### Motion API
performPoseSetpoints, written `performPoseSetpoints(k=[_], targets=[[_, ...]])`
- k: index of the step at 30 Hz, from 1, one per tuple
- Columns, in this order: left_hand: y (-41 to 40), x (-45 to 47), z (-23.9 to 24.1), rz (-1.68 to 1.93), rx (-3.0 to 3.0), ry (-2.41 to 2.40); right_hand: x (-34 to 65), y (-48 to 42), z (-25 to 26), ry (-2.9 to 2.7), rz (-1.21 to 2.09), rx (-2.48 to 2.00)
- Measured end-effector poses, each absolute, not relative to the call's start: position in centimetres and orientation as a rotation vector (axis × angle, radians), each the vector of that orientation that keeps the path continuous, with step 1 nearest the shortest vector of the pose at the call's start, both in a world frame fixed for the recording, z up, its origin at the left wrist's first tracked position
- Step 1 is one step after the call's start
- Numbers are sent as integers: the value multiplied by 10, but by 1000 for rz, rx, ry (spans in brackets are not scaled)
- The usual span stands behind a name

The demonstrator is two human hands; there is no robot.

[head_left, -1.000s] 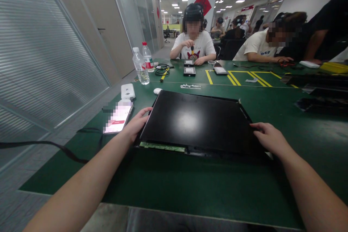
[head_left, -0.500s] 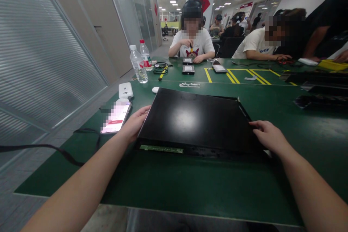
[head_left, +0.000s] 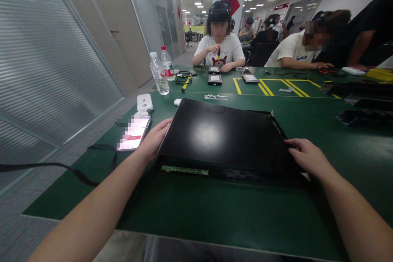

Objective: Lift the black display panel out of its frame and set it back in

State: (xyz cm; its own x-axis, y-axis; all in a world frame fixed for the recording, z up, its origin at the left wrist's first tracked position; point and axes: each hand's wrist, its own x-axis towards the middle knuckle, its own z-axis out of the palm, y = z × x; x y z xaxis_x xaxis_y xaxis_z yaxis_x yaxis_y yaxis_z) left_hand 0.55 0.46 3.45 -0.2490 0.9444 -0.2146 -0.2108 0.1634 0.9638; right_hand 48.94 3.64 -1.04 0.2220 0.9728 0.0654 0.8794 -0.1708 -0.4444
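A black, glossy display panel (head_left: 211, 131) lies in front of me, its left side tilted up over a dark frame (head_left: 260, 177). Along the front edge of the frame, below the panel, a green circuit board strip (head_left: 184, 170) shows. My left hand (head_left: 156, 139) grips the panel's left edge, with the fingertips partly hidden behind it. At the opposite side my right hand (head_left: 307, 155) is closed on the right edge, thumb and index finger at the rim. Whether it pinches the panel, the frame or both, I cannot tell.
Left of the panel lie a phone (head_left: 134, 133), a white device (head_left: 145, 102) and a black strap (head_left: 73, 170). Two bottles (head_left: 159, 75) stand behind them. Hard drives (head_left: 215, 80) lie near a co-worker (head_left: 219, 49) across the green table (head_left: 215, 213). Dark parts (head_left: 359, 116) sit at right.
The panel's left side has risen slightly, widening the gap above the circuit board strip. Both hands keep their places on the edges. The whole view has shifted a little.
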Motion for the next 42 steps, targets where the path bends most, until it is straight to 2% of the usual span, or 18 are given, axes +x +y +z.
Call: performPoseSetpoints(k=[13,23,27,32,35,42], targets=[[-2,-4,32,1290,1065,1103,490,38,-11,-1645,407,-2126],[-6,1,32,1379,1135,972,485,36,-8,-1301,537,-2011],[-5,1,35,1429,1130,996,473,29,1,-1086,536,-1822],[2,-8,40,1517,1100,1047,464,14,23,-860,897,-1440],[4,-11,39,1498,1092,1070,462,6,32,-765,940,-1274],[2,-11,30,1392,1150,1172,472,1,32,-497,911,-1536]])
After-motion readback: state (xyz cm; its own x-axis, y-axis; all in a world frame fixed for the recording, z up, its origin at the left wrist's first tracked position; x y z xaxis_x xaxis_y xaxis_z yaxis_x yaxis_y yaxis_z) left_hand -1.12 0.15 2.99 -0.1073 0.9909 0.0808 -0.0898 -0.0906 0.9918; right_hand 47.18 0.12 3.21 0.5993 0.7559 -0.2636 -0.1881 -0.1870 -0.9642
